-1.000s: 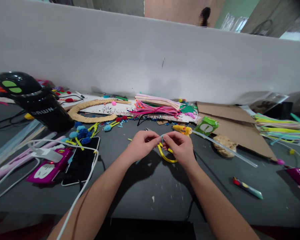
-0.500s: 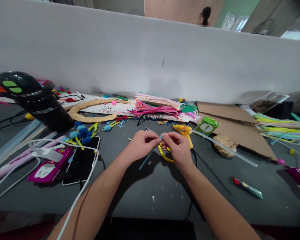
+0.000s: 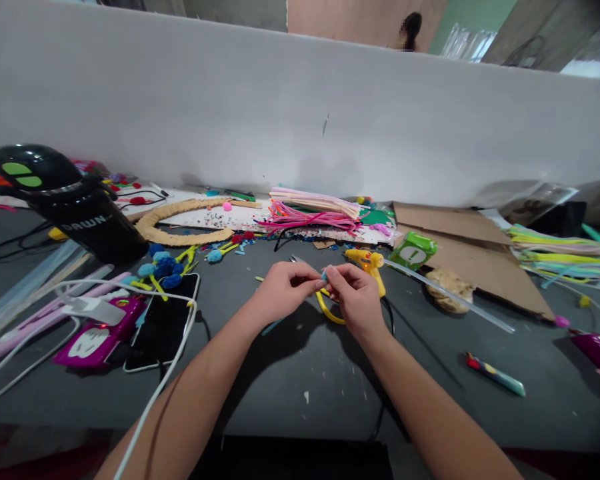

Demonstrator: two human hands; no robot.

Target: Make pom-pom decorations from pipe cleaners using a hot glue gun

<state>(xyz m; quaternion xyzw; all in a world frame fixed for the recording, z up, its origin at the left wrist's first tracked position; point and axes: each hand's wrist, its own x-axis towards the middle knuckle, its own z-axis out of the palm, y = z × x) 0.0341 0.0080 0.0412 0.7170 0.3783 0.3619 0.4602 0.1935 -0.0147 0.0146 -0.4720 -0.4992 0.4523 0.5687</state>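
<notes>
My left hand (image 3: 287, 288) and my right hand (image 3: 355, 293) meet over the middle of the table, fingertips pinched together. Between them shows a small curled end of a light blue pipe cleaner (image 3: 324, 275). Its straight tail sticks out below my left hand, mostly hidden by it. Just beneath the fingers lie scissors with yellow handles (image 3: 331, 313), partly covered by my right hand. A yellow glue gun (image 3: 367, 259) with a clear glue stick (image 3: 450, 295) in its back rests beyond my right hand.
Left are a black tumbler (image 3: 85, 213), a phone (image 3: 165, 327), a purple power strip (image 3: 100, 333) and a white cable crossing over my left forearm. Pipe cleaner bundles (image 3: 313, 213) lie at the back by a white partition (image 3: 230, 107). Right are cardboard (image 3: 485, 267) and a utility knife (image 3: 495, 375).
The pipe cleaner's tail has swung to the left and now shows lower beneath my left hand. Both hands keep nearly the same place and stay pinched.
</notes>
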